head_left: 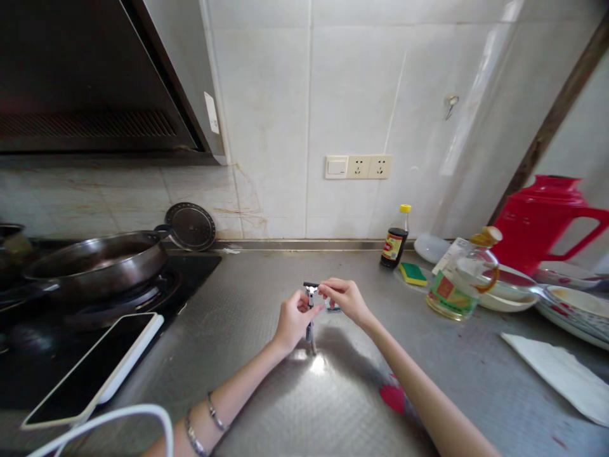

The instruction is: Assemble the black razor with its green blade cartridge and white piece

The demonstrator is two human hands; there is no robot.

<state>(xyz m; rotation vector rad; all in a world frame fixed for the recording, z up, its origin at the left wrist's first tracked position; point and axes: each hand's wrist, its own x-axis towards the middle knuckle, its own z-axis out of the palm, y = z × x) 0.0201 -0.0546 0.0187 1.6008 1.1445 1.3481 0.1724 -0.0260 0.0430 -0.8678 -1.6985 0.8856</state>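
A small razor (311,291) with a dark head and a slim handle is held upright above the metal counter (257,304). My left hand (294,320) is closed round its handle, just under the head. With fingertips pinched together, my right hand (346,297) touches the right end of the razor head. A small flat item (333,308) lies on the counter behind my right hand, partly hidden by it, and I cannot make out what it is.
On the left are a phone (95,368), a white cable (143,409) and a steel pan (98,263) on the stove. To the right stand a dark sauce bottle (394,244), a sponge (413,274), an oil jug (454,292), dishes and a red thermos (537,222).
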